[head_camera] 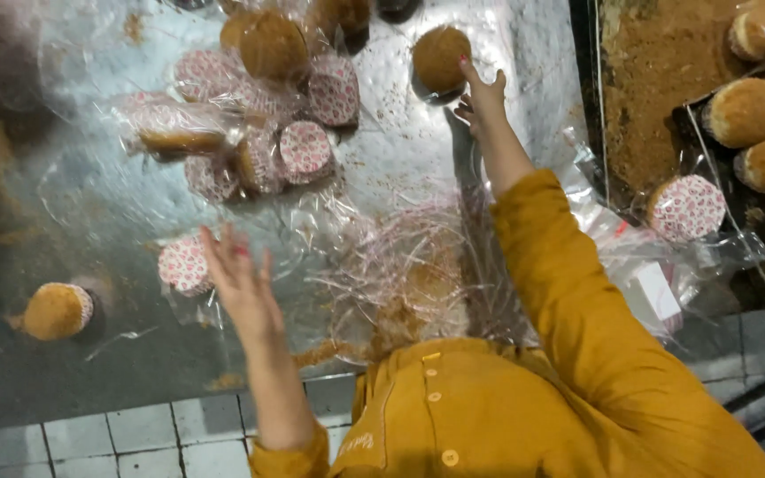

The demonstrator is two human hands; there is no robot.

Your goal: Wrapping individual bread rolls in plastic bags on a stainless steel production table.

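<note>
Between wrapped muffins [258,115] and bare muffin [440,57], right hand [482,96] reaches, fingers spread.

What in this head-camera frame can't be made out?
- Left hand: motion-blurred; contact with the wrapped cake unclear.
- Right hand: fingers touch the round cake, grip unclear.
- Bag pile: contents lost in glare.
- Cakes, top edge: cut off.

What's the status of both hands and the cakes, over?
Right hand open, fingertips touching unwrapped round cake. Left hand open, beside wrapped cake. Pile of wrapped cakes between; nothing blocking.
</note>
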